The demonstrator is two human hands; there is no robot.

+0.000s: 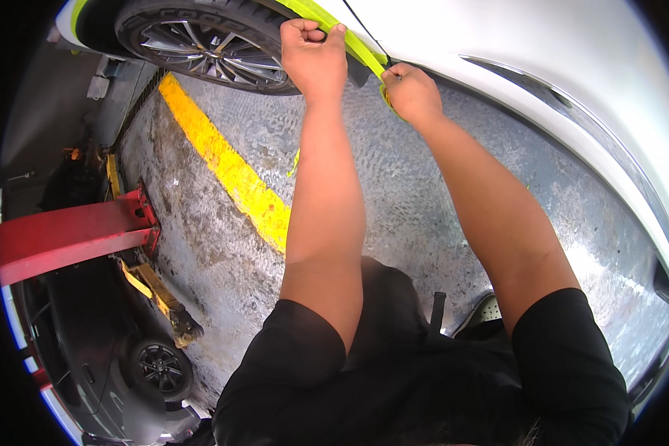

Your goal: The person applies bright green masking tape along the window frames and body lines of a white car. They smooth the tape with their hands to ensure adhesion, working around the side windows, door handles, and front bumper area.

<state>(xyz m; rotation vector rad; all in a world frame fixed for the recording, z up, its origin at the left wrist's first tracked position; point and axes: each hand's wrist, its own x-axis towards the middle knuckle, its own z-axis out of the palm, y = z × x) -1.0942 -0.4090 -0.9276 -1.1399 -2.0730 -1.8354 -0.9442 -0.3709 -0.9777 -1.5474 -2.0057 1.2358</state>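
A lime-green strip of masking tape (366,53) runs along the wheel-arch edge of a white car (453,26). My left hand (316,63) is closed at the upper stretch of the strip, its fingers curled and the thumb and a fingertip against the tape. Lower down, near the bottom corner of the arch, my right hand (415,95) pinches the strip, and a loose end hangs below it. Behind my left hand is the car's wheel (215,53), with a black tire and silver spokes.
A yellow painted line (227,160) crosses the worn grey floor. On the left stand a red lift post (74,234), yellow lift arms (156,293) and a dark car (89,349). A small green scrap (293,162) shows beside my left forearm. The car's side curves along my right.
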